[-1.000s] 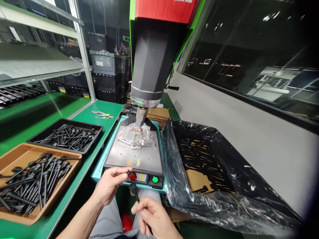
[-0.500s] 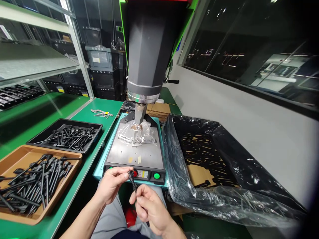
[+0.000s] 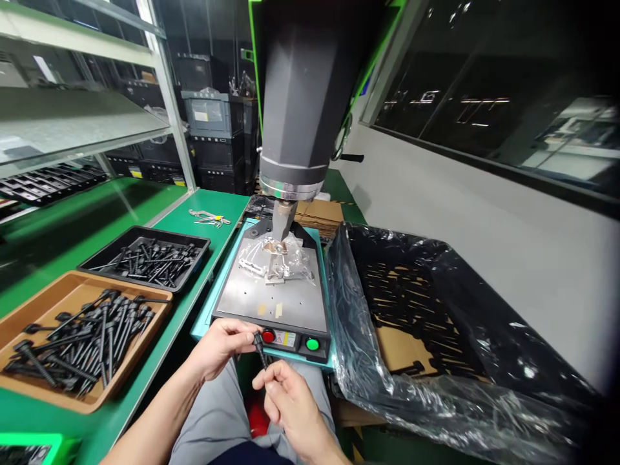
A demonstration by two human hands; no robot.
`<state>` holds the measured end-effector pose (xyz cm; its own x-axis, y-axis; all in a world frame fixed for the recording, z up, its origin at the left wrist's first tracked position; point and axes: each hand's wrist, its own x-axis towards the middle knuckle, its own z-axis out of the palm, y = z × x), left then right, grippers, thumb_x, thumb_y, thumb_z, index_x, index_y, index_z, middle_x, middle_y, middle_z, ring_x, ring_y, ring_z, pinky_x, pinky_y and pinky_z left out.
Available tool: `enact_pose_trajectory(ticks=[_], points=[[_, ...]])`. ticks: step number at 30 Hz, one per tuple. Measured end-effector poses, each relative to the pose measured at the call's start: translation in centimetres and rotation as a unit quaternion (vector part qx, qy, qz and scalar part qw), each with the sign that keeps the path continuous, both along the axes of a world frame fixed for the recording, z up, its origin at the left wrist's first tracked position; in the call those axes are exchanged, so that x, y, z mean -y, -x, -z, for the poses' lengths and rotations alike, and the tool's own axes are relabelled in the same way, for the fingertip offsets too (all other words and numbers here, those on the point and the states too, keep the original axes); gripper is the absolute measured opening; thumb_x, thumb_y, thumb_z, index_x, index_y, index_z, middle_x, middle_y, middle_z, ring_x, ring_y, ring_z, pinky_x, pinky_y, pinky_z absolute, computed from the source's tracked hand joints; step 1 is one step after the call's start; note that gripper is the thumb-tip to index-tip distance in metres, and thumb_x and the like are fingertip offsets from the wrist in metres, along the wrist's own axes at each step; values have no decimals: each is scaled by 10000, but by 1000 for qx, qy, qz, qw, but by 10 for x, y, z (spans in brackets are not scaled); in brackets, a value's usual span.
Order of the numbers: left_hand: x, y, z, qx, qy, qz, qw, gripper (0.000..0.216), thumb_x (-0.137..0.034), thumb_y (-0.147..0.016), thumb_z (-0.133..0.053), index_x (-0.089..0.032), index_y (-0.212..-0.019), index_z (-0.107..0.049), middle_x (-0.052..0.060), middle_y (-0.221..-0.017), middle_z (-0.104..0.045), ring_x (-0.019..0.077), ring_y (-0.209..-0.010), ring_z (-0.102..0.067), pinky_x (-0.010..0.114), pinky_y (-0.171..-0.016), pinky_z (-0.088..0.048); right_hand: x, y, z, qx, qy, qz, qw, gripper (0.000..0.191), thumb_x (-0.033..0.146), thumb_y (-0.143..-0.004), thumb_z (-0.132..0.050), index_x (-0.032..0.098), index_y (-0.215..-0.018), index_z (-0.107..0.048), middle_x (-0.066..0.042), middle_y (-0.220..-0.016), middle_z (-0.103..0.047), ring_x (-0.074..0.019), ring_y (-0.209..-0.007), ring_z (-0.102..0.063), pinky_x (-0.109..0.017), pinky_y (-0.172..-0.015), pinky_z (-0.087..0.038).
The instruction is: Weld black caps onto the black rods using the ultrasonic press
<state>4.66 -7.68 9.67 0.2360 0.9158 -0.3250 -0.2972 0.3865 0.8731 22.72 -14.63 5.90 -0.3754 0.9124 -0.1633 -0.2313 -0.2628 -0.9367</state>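
Note:
Between my hands is a slim black plastic part (image 3: 260, 349) with a thicker head and a ribbed stem. The fingertips of my left hand (image 3: 223, 347) pinch its head end. My right hand (image 3: 289, 395) grips the lower end of the stem between thumb and forefinger, and that tip is hidden by the fingers. The part tilts, head up and to the left, just in front of the machine's control panel with its red button (image 3: 268, 336) and green button (image 3: 312, 344). Above, the press machine's grey head (image 3: 298, 110) meets a fixture (image 3: 277, 258) wrapped in clear plastic.
On the green bench at left stand a tan tray (image 3: 72, 284) and a black tray (image 3: 121, 232), both holding similar black parts. Pliers (image 3: 209, 217) lie behind them. To the right, a box lined with dark plastic film (image 3: 358, 349) holds rows of parts over cardboard (image 3: 402, 349).
The view has shifted slightly left, so the scene sits further right, and a bright green edge shows at bottom left. Both hands still hold the black part in much the same pose.

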Motion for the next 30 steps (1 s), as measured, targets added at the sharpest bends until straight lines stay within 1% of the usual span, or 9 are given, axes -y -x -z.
enact_pose_trajectory(ticks=[3, 6, 9, 11, 15, 19, 22, 26, 30], points=[[3, -2, 2, -23, -4, 1, 1000, 244, -317, -593, -862, -137, -738, -784, 144, -1017, -747, 252, -868, -694, 335, -765, -547, 3, -3, 14, 129, -55, 17, 990, 456, 629, -896, -514, 186, -902, -620, 67, -509, -400, -108, -463, -373, -242, -475, -275], [7, -4, 6, -23, -14, -2, 1000, 300, -330, -539, -878, -131, -745, -791, 139, -977, -753, 234, -786, -688, 348, -757, -539, 3, -4, 27, 187, -89, 50, 977, 494, 672, -875, -508, 199, -911, -646, 50, -524, -404, -132, -491, -402, -270, -505, -319], [9, -6, 11, -17, -26, -23, 999, 367, -366, -505, -884, -126, -767, -795, 129, -922, -756, 220, -743, -671, 356, -757, -525, 1, -1, 35, 158, -73, 56, 983, 465, 664, -851, -554, 208, -901, -631, 11, -597, -525, -119, -463, -394, -271, -469, -307], [10, -7, 15, -30, -43, -40, 998, 405, -408, -511, -876, -131, -796, -797, 119, -887, -755, 218, -737, -660, 352, -743, -516, -1, 2, 36, 115, -46, 58, 991, 437, 648, -827, -605, 214, -878, -593, -45, -791, -637, -87, -438, -382, -261, -435, -285], [10, -11, 18, -57, -84, -50, 994, 419, -437, -551, -858, -137, -837, -797, 116, -892, -752, 243, -823, -662, 361, -798, -503, -5, 5, 31, 52, -1, 89, 995, 448, 591, -788, -698, 251, -1008, -507, -77, -992, -659, -67, -429, -425, -222, -398, -268], [11, -27, 22, -57, -110, -39, 992, 370, -440, -622, -823, -139, -835, -796, 138, -1005, -732, 220, -783, -668, 342, -765, -510, -16, 4, 27, 28, 12, 78, 997, 723, 610, -826, -649, 248, -1366, -332, 6, -687, -613, -97, -401, -415, -188, -371, -208], [10, -40, 33, -70, -134, 0, 989, 354, -446, -697, -769, -161, -906, -790, 154, -1230, -646, 173, -699, -655, 323, -690, -523, -33, -3, 30, 22, 36, 87, 995, 711, 653, -858, -577, 170, -1353, -411, 92, -473, -423, -78, -376, -303, -177, -377, -146], [-24, -37, 51, -132, -151, -69, 977, 414, -414, -728, -757, -168, -1060, -737, 126, -1084, -708, 257, -992, -643, 380, -930, -483, -66, -21, 35, 16, 57, 159, 985, 612, 663, -739, -703, 194, -1118, -599, 0, -706, -605, -74, -461, -403, -176, -378, -242], [-91, -22, 62, -75, -35, -245, 966, 536, -365, -675, -821, -146, -1132, -646, 165, -1283, -607, 287, -1204, -547, 371, -962, -467, -105, -36, 33, 16, 44, 220, 974, 494, 539, -662, -797, 189, -972, -638, -36, -815, -651, -140, -622, -548, -232, -482, -446]])
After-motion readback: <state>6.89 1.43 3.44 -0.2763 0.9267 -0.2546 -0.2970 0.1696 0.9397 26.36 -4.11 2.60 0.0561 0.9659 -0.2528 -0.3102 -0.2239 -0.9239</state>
